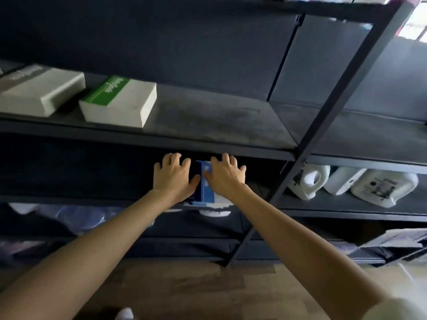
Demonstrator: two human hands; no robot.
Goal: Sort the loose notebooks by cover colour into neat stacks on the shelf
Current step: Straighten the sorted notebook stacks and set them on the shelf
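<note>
Your left hand (173, 179) and right hand (225, 179) rest side by side on the blue notebook (206, 188). The fingers are spread and nearly straight, not curled around it. The notebook lies at the front of the middle level of the dark shelf (208, 123). On the level above, at the left, a grey stack (39, 88) and a green stack (117, 100) lie near each other. White jugs (346, 183) are in the right bay. Below is a brown floor (184, 285).

Loads of bare board on the upper shelf (219, 116) right of the green-topped stack (117, 100) and grey stack (41, 88). Way tighter below: low dark gap, blue notebooks (206, 188) sitting mid-bay. Slanted black post (323, 125) walling off the white jugs (309, 181) on the right.
</note>
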